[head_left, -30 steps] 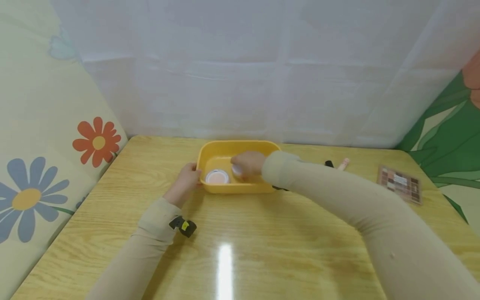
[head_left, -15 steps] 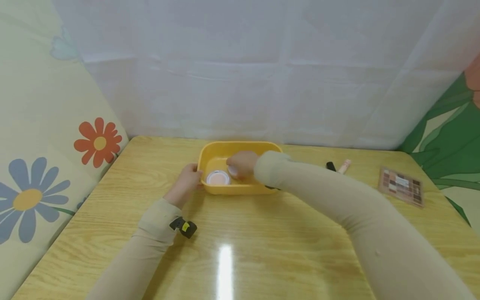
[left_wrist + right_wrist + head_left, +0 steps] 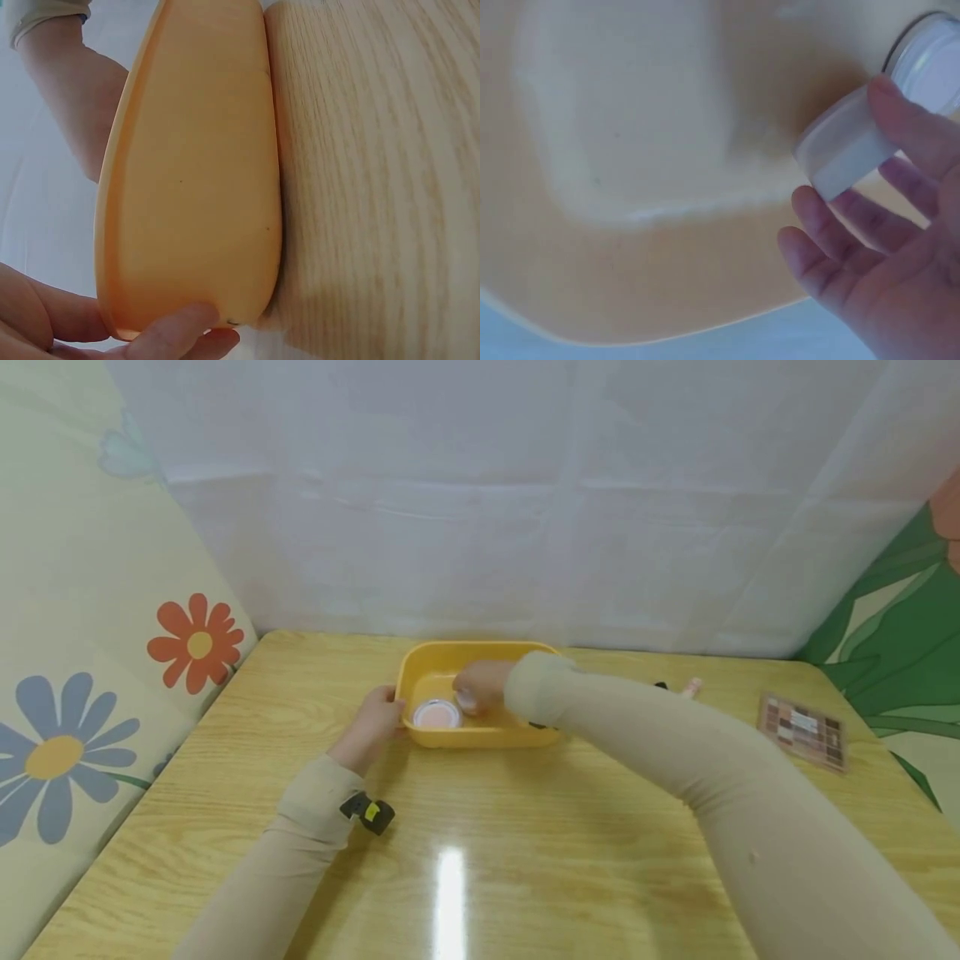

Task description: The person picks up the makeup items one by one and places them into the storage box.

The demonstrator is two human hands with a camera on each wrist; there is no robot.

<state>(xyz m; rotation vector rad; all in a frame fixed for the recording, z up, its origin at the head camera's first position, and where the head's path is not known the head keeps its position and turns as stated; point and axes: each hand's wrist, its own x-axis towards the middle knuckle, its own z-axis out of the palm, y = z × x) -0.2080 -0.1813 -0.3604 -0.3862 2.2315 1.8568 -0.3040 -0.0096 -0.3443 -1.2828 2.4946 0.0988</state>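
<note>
A yellow plastic basin (image 3: pixel 487 738) stands on the wooden table. My left hand (image 3: pixel 377 720) grips its left end, thumb over the rim and fingers outside; the left wrist view has those fingers (image 3: pixel 171 334) against the basin's wall (image 3: pixel 195 165). Inside the basin, my right hand (image 3: pixel 483 682) pinches a small whitish, short cylindrical container (image 3: pixel 847 146) between thumb and fingertips, tilted close over the basin floor. Beside it at the left end lies a round powder compact (image 3: pixel 437 715) with a pale pink face; its shiny clear rim shows in the right wrist view.
To the right, an eyeshadow palette (image 3: pixel 802 732) lies on the table (image 3: pixel 525 843). A pink tube (image 3: pixel 692 687) and a black item (image 3: pixel 661 685) are partly hidden behind the right sleeve. A white cloth (image 3: pixel 480 510) hangs behind the table.
My right hand has shifted slightly left inside the basin with the whitish container, closer to the compact. The left hand keeps its grip on the basin's end.
</note>
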